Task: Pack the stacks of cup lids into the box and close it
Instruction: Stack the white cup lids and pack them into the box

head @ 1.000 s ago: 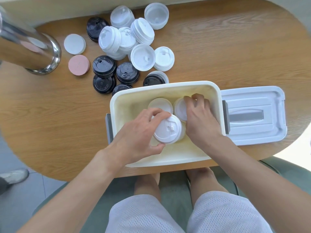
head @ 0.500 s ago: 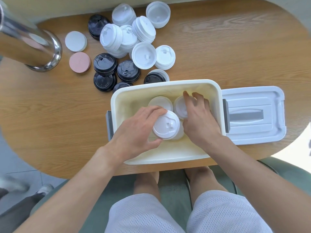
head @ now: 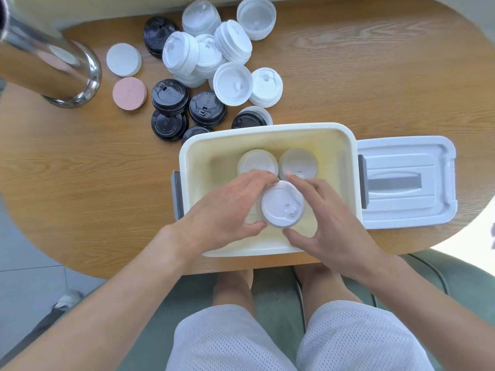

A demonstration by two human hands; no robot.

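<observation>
A cream box (head: 267, 132) stands open near the table's front edge. Two white lid stacks (head: 257, 161) (head: 298, 162) stand side by side against its far wall. In front of them a third white lid stack (head: 281, 203) is held inside the box from both sides: my left hand (head: 227, 212) grips its left side, my right hand (head: 324, 218) cups its right side. The box's white lid (head: 407, 180) lies flat on the table to the right of the box. Beyond the box lie several white lid stacks (head: 209, 54) and black lid stacks (head: 184, 108).
A shiny steel cylinder (head: 45, 65) stands at the far left. A white disc (head: 123, 59) and a pink disc (head: 130, 93) lie beside it. The wooden table (head: 375, 76) ends just before my knees; I sit on a green seat (head: 455, 277).
My right hand left the far right stack and came back to the near stack's right side. My left hand turned and shifted that stack toward the box's middle.
</observation>
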